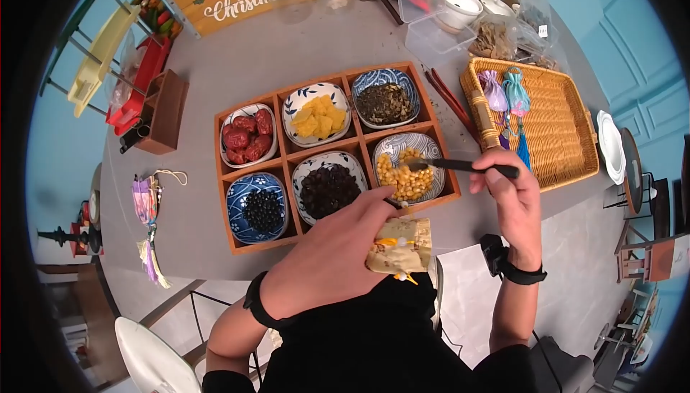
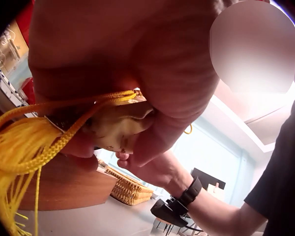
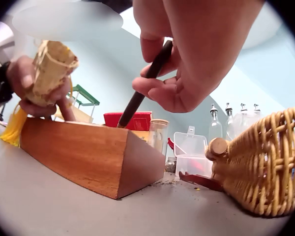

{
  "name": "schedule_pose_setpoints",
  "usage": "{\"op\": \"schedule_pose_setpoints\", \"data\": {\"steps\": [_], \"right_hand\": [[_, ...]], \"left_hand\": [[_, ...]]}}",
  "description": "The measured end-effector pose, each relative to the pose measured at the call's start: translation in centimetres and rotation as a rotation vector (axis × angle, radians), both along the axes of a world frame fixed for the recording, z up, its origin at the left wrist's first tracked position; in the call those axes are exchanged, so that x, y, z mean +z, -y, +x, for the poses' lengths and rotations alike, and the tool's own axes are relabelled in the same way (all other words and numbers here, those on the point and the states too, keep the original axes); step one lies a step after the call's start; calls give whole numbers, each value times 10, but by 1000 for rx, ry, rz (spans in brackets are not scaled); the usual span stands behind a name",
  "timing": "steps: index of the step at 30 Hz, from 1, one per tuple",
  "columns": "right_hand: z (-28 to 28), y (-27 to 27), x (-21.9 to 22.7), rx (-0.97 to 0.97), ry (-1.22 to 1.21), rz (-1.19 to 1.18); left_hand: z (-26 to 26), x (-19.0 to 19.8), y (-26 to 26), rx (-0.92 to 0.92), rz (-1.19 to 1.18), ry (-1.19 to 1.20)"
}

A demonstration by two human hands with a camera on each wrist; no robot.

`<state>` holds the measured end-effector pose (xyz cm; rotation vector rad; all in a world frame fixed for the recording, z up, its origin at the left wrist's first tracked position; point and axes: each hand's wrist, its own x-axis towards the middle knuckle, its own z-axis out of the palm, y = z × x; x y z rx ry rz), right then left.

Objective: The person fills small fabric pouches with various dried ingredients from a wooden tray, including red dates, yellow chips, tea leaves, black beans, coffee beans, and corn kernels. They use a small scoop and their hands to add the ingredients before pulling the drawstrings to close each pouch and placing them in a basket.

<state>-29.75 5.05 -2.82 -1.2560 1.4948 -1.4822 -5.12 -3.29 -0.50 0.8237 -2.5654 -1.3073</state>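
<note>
My right hand (image 1: pixel 514 202) pinches the dark handle of a spoon (image 1: pixel 467 166). The spoon's head is down among yellow, corn-like kernels (image 1: pixel 411 183) in a patterned dish (image 1: pixel 435 150). That dish sits in the near right compartment of a wooden divided box (image 3: pixel 78 152). Just left of it, my left hand (image 1: pixel 327 253) grips a small gold cloth pouch (image 1: pixel 411 246) over the box's front edge. In the right wrist view the pouch's mouth stands open and tilts upward. A yellow cord and tassel (image 2: pixel 19 147) hang from it.
Other compartments hold red dates (image 1: pixel 248 134), yellow slices (image 1: pixel 318 116), dried leaves (image 1: pixel 384 102), dark dried pieces (image 1: pixel 330 186) and black beans (image 1: pixel 263 210). Right of the box lie dark red tongs (image 1: pixel 453 102) and a wicker tray (image 1: pixel 564 152) with small pouches. A purple tasselled pouch (image 1: pixel 146 199) lies left.
</note>
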Motion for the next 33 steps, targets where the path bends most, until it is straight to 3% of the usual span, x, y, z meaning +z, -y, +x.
{"op": "schedule_pose_setpoints", "data": {"steps": [4,8,17,23,25,28,33], "right_hand": [[-3,-1,6,-89,58,-34],[-2,-4,7,-39,15,34],[16,-4,-12,-282,204,129],[23,-4,-26,-379,396,89],[22,-4,-30,-410,427,61],[21,-4,-31,-456,475,5],[16,-7,-12,-505,441,-111]], "left_hand": [[-7,-1,0,-29,-35,34],[-13,3,0,-32,-59,69],[-16,-1,-1,-42,-60,63],[-4,-8,0,63,-49,-86],[5,-3,0,163,164,-185],[20,-8,1,248,279,-250],[24,-11,6,277,232,-187]]}}
